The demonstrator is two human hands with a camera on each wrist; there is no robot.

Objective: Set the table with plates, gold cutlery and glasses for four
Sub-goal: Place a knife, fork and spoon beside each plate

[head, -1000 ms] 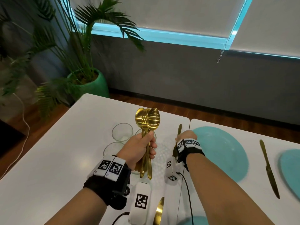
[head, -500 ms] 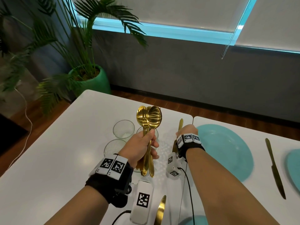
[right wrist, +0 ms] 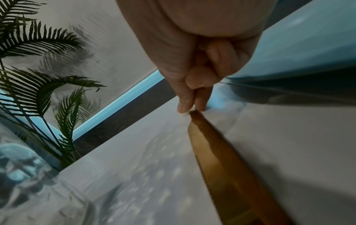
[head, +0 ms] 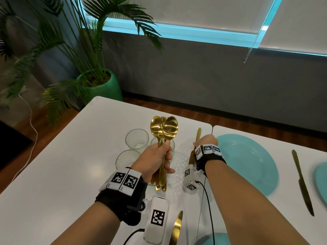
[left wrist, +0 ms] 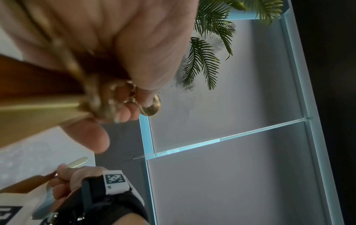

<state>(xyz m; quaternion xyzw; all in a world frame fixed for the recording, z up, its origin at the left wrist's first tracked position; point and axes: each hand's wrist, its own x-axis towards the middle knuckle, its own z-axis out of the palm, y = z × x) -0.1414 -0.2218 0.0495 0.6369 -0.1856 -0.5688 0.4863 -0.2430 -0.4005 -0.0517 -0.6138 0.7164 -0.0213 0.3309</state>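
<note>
The left hand (head: 155, 156) is raised above the white desk (head: 58, 170), its fingers (head: 168, 162) curled tight round the handles of a bunch of gold spoons (head: 164, 131). The bowls stand upright above the fist and the handle ends hang out below it. Behind and under this hand three clear glasses sit close together on the desk: one glass (head: 137, 139) at the back left, a second (head: 125, 159) nearer, and a third largely hidden behind the spoons.

The right hand (head: 206, 140) is down at the desk surface by the seam between the two tabletops, just left of a turquoise plate (head: 247, 161). In the right wrist view its thumb and fingertips (right wrist: 183, 105) pinch a gold knife (right wrist: 227, 164) where the blade meets the handle, the blade lying flat on the desk. The other fingers are folded into the palm.

Further right another gold knife (head: 301, 181) lies between that plate and a second turquoise plate (head: 321, 179) at the frame edge. A third gold knife (head: 176, 227) lies near the bottom edge, beside part of another plate. A potted palm (head: 99, 75) stands on the floor beyond the desk.
</note>
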